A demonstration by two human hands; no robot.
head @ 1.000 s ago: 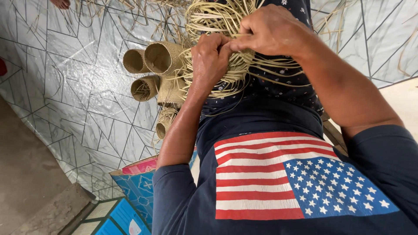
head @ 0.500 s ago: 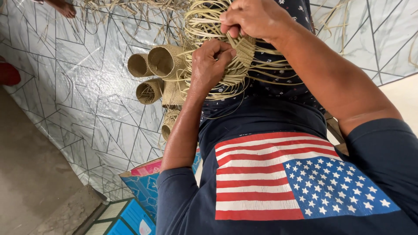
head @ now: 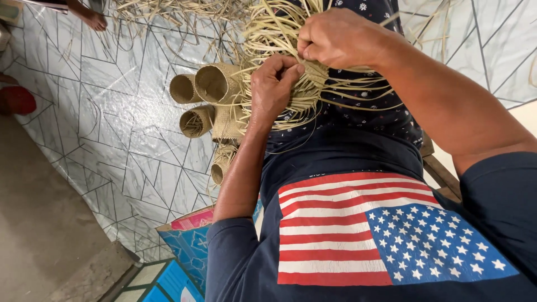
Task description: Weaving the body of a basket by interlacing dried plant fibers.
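View from the head, looking down the wearer's own body. Nearest the camera is a dark blue shirt (head: 358, 235) bearing a rectangular flag print of red and white stripes with a blue star-filled corner. At lower left, beside the left upper arm, lies a flat package (head: 187, 240) with a blue patterned face and a pink-red band along its upper edge; its print is too small to tell. Beyond the shirt, on the lap over dark floral cloth (head: 380, 112), sits the half-woven straw piece (head: 305, 84), loose pale strands fanning out around it. The left hand (head: 272, 89) rests on the woven part, its grip narrow, fingers curled and pinching strands; the right hand (head: 335, 38) is just above it and touching it, fist closed on strands at the rim. Just left of the hands lie rolls of woven matting (head: 211, 100), open ends toward the camera, stacked touching one another. They rest on a glossy grey floor sheet (head: 100, 128) printed with angular dark lines, bordered lower left by bare concrete floor (head: 39, 235). Farthest, scattered straw (head: 173, 11) and another person's bare foot (head: 92, 19).
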